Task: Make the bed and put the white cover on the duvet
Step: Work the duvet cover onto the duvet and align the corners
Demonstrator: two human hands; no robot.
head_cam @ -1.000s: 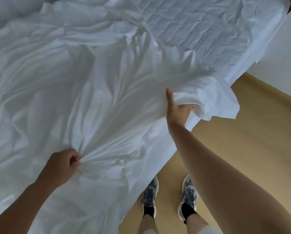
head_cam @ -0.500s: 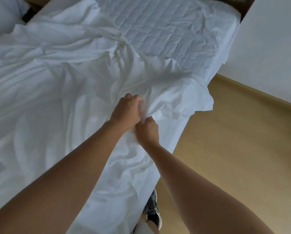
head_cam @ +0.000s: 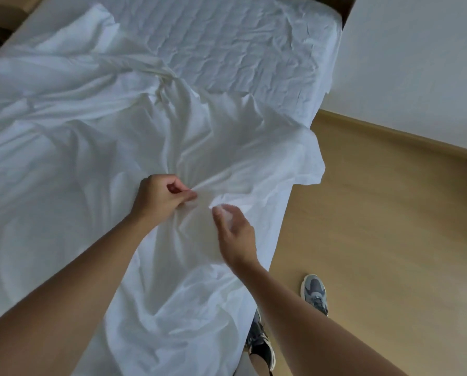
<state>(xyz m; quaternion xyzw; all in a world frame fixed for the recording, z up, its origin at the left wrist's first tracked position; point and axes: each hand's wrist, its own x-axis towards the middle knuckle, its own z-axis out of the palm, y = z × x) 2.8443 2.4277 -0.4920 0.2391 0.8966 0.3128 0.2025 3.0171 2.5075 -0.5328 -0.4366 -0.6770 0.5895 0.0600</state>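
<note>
Left grip (head_cam: pixel 162 198) curled, pinching a gathered fold of the white cover (head_cam: pixel 235 147); right grip (head_cam: pixel 237 237) loose, holding nothing, fingers blurred just beside that fold. Cover lies crumpled across the bed (head_cam: pixel 254 50), one corner overhanging toward the floor (head_cam: pixel 376 226). Judged step: sorting the cover for an edge or opening; next move calls for the right grip to take cloth nearby and spread it.

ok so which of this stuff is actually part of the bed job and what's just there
Part of the job: white cover, pinched by the left hand; right hand, open just above it; quilted mattress.
Just there: wooden floor; grey shoe; white wall.
</note>
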